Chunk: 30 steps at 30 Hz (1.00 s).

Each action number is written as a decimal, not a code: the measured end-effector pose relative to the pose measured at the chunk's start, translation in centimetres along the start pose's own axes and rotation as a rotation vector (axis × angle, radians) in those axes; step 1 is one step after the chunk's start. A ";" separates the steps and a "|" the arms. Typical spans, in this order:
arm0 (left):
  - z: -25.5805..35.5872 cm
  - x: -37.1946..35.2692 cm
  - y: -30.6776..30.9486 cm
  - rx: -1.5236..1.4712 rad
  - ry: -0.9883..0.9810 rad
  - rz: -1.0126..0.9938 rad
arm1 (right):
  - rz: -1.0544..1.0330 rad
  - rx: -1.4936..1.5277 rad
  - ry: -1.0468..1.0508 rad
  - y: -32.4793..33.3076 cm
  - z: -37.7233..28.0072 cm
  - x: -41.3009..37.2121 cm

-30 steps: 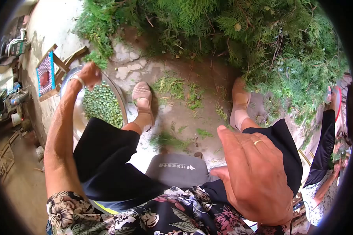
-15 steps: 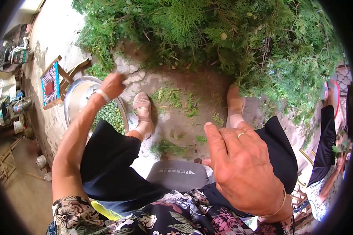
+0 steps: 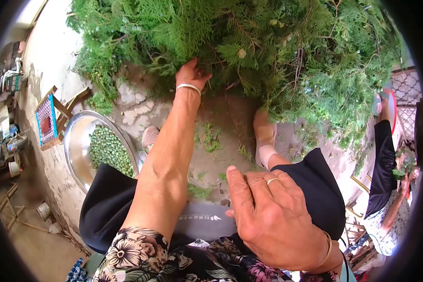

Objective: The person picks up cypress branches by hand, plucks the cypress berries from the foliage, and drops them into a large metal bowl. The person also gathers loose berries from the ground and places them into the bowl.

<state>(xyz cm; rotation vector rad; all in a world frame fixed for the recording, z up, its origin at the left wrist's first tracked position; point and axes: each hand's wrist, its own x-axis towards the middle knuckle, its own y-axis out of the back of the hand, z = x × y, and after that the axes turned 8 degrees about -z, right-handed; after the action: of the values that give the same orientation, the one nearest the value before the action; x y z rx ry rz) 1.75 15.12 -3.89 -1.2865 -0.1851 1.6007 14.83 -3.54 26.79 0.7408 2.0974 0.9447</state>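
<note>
My left hand is at the lower edge of a large pile of green, scaly-leaved conifer branches. Its fingers are apart and partly bent, touching or very near the foliage; nothing shows in them. A white bangle circles that wrist. My right hand, with a ring, hovers over my lap, back up. Its index finger stretches forward with the thumb apart; the palm is hidden. On the left, a metal basin holds many small green cones.
A small stool with a woven seat stands beyond the basin. Leaf scraps lie on the ground between my feet. At the far right, another person's arm holds greenery. A grey printed panel lies between my legs.
My left hand has moved from above the basin to the right and forward, up to the branches. The right hand keeps its pose over my lap. The view has shifted slightly.
</note>
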 end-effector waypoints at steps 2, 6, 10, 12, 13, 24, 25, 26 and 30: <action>0.9 -0.8 0.1 0.047 -0.068 -0.002 | 0.017 -0.040 -0.035 0.2 -0.2 -0.3; 1.2 -5.7 2.5 0.167 -0.186 -0.029 | 0.153 -0.186 -0.023 -1.8 0.8 -1.2; 2.0 -12.5 3.1 0.127 -0.172 -0.139 | 0.144 -0.191 -0.141 -0.7 0.5 -1.3; 3.6 -14.7 1.8 0.135 -0.276 -0.166 | 0.154 -0.133 -0.213 -0.3 0.3 -1.1; 4.4 -15.9 0.8 0.136 -0.362 -0.190 | 0.175 -0.138 -0.204 -0.2 0.5 -1.0; 8.8 -31.9 -9.2 0.509 -0.752 -0.336 | 0.532 -0.028 -0.355 0.2 2.7 1.5; 8.7 -32.9 -9.9 0.547 -0.789 -0.345 | 0.545 -0.036 -0.370 -0.2 2.8 2.0; 8.5 -33.9 -10.8 0.582 -0.818 -0.332 | 0.668 -0.135 -0.359 -0.5 2.9 2.5; 8.2 -35.0 -12.5 0.647 -0.878 -0.373 | 0.810 -0.019 -0.254 0.3 3.0 3.6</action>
<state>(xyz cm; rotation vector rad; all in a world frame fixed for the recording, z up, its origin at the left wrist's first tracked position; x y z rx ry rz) -0.80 -2.30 29.82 -0.0034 -0.3787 1.6022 15.14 0.47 24.29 1.6660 1.5531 1.1907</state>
